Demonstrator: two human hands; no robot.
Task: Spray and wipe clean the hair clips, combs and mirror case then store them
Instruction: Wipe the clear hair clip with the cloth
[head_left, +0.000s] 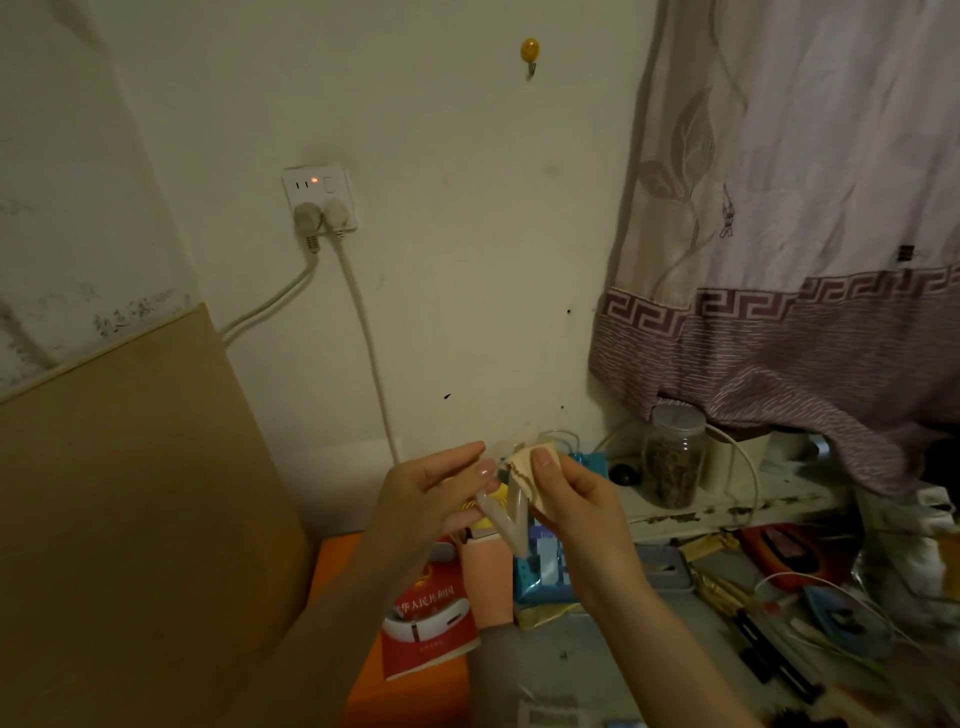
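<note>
Two hands raised above the cluttered table (597, 660): left hand (431, 493) pinches a pale translucent hair clip (506, 519) between thumb and fingers; right hand (571, 499) presses a small beige cloth (530, 467) against it, fingers curled round. Red booklet (431, 618) lies below; jar (672, 457) stands near the curtain (805, 234).

Hands (511, 493) on clip (506, 519) and cloth (530, 480)

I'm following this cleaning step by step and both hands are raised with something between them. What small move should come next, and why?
Probably rub the beige cloth, pinched in the right hand, down along the translucent V-shaped hair clip that the left hand holds. Cloth and clip already meet at the clip's top, while its lower prongs hang uncovered, so they look unwiped.
</note>
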